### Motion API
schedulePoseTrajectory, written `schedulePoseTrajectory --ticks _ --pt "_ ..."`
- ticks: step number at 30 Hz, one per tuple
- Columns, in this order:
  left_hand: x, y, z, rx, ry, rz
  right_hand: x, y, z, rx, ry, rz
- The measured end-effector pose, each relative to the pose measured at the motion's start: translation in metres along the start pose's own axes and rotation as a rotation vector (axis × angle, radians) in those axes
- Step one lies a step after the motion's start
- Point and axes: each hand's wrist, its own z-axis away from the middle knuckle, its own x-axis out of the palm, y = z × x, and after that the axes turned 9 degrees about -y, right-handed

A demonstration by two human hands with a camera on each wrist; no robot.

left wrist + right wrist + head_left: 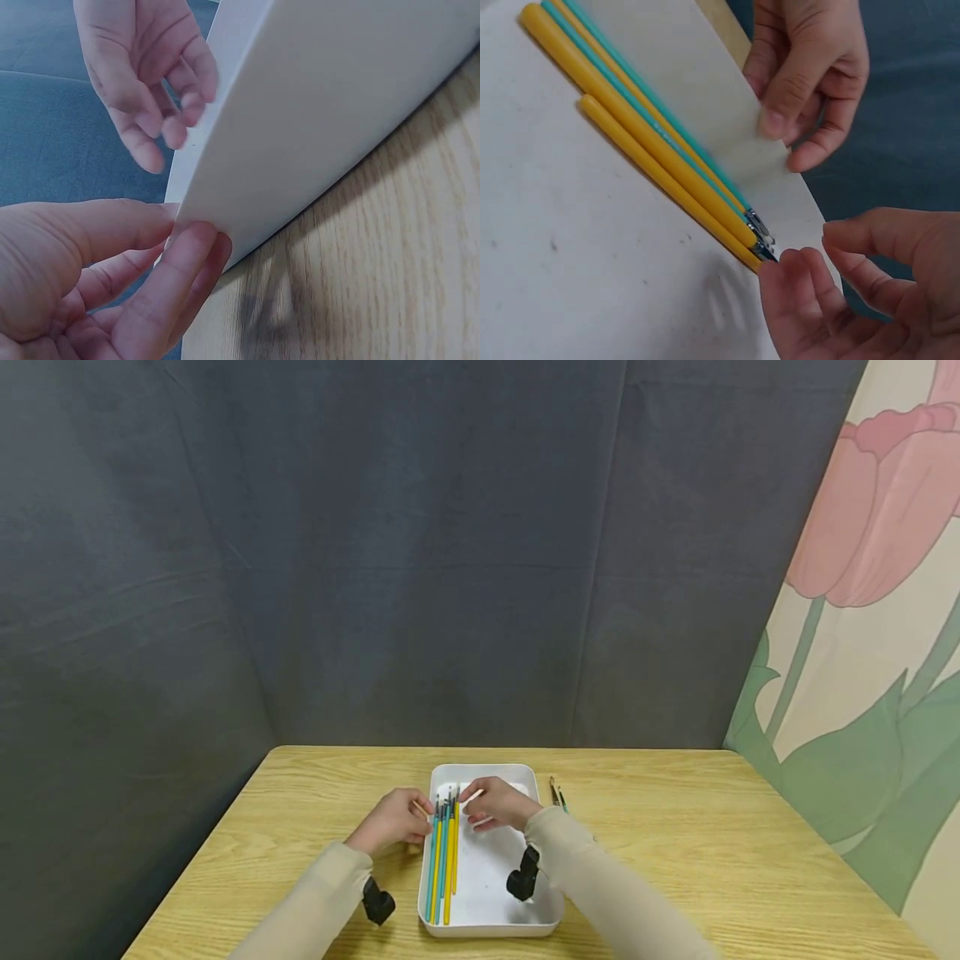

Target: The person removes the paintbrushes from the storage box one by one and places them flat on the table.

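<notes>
A white plastic tray [487, 881] lies on the table, with several paintbrushes [447, 868] side by side along its left wall. Their handles are yellow and turquoise, and the bristle ends point to the far end. My left hand [393, 820] pinches the tray's left rim between thumb and fingers; the left wrist view shows the outer wall [315, 97] in that grip. Over the tray is my right hand [501, 803], fingers loosely bent and thumb apart. In the right wrist view its fingertips [776, 281] are right at the bristle end of the nearest yellow-handled brush [667, 180].
Just right of the tray, more brushes [554, 792] lie on the wooden table [675, 852], partly hidden by my right sleeve. A dark cloth [450, 568] hangs behind the table, and a wall with painted tulips [862, 518] stands at the right.
</notes>
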Motion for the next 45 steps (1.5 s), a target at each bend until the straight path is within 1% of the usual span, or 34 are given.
schedulePoseTrajectory --ticks 5,10,17,22,25,30,34,37,40,45 --pt "0.0 0.0 -0.001 -0.006 0.001 -0.002 0.01 0.001 -0.005 0.028 0.029 0.022" --pt "0.0 0.0 -0.001 -0.003 0.003 -0.006 0.017 0.002 -0.009 0.05 0.069 0.075" --pt "0.0 -0.001 -0.002 0.007 0.004 -0.007 0.025 0.01 -0.015 0.053 0.092 0.108" --pt "0.0 -0.002 -0.003 0.01 0.003 0.001 0.028 0.012 -0.016 0.051 0.1 0.1" --pt "0.0 -0.003 -0.004 0.011 0.0 0.003 0.029 0.01 -0.016 0.067 0.109 0.111" --pt "0.0 -0.002 -0.004 0.017 -0.002 0.004 0.03 0.01 -0.021 0.109 0.135 0.147" --pt "0.0 -0.001 -0.004 0.007 0.001 -0.005 0.03 0.011 -0.023 0.111 0.145 0.168" --pt "0.0 -0.001 -0.004 0.005 0.0 -0.008 0.031 0.011 -0.025 0.109 0.149 0.209" --pt "0.0 -0.001 -0.004 0.011 0.0 -0.007 0.031 0.012 -0.028 0.123 0.157 0.241" --pt "0.0 -0.003 -0.004 0.019 0.0 -0.001 0.033 0.009 -0.029 0.147 0.169 0.258"
